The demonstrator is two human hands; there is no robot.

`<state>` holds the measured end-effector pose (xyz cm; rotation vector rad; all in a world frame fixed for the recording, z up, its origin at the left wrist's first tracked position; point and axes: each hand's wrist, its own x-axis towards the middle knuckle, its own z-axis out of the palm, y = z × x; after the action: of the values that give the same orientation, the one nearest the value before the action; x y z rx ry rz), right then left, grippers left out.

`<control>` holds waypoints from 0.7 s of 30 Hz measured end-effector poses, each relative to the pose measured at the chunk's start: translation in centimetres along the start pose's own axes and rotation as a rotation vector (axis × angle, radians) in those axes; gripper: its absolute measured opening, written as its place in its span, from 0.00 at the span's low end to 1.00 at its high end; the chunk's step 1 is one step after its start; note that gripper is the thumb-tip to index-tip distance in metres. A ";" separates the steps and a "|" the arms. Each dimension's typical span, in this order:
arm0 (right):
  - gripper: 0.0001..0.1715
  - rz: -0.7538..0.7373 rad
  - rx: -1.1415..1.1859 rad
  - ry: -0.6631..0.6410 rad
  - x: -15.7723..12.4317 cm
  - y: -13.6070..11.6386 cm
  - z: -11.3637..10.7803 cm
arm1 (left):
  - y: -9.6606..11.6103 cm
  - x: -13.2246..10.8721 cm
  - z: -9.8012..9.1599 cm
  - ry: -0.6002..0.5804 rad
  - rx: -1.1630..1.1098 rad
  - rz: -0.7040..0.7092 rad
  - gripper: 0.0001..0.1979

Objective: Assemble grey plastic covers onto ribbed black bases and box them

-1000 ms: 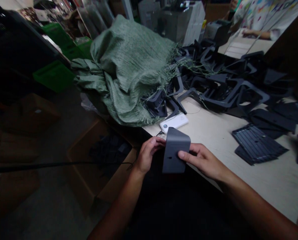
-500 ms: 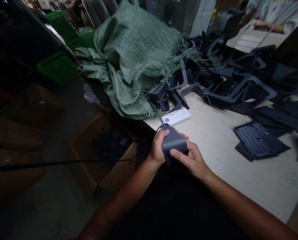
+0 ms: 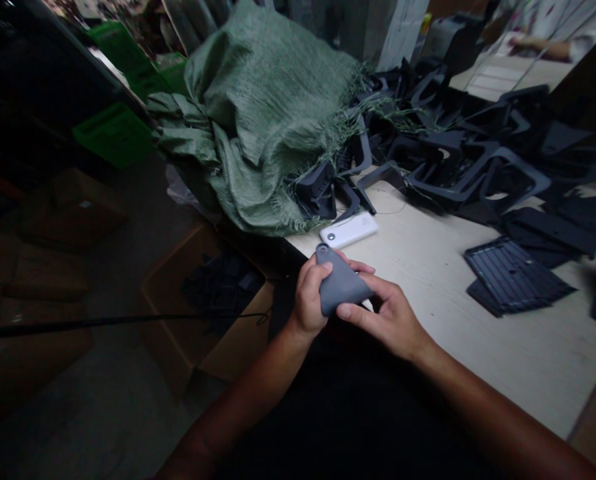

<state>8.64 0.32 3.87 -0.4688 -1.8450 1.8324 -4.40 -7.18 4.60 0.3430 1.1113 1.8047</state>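
Both my hands hold a grey moulded plastic part over the near edge of a pale wooden workbench. It is tilted, with its narrow rounded corner pointing up and left. My left hand wraps its left side, fingers curled over the top. My right hand pinches its right side between thumb and fingers. Just beyond the part lies a white power bank with a thin cable, not touching my hands.
Black moulded plastic frames lie heaped across the bench, beside a green woven sack. Flat ribbed black panels sit at right. Left of the bench, a cardboard box holds dark parts. A co-worker's hand rests on a far table.
The grey part has turned in my hands, its rounded corner now pointing up and left, and it sits slightly lower. My hands have rotated with it and stayed on it.
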 end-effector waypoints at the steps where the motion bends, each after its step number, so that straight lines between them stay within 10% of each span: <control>1: 0.19 0.013 -0.005 -0.020 0.0 -0.1 -0.3 | 0.1 0.0 0.2 -0.036 0.006 0.033 0.13; 12: 0.20 0.091 0.104 -0.024 -0.4 0.5 -0.9 | -0.1 -0.6 0.2 -0.022 0.045 0.134 0.13; 21: 0.17 -0.042 -0.247 -0.087 -0.3 3.0 -2.8 | -0.2 0.0 -0.3 0.145 -0.204 0.013 0.14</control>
<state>10.20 2.56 0.76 -0.4382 -2.1360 1.6276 -4.49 -7.33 4.21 0.1002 1.0129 1.9597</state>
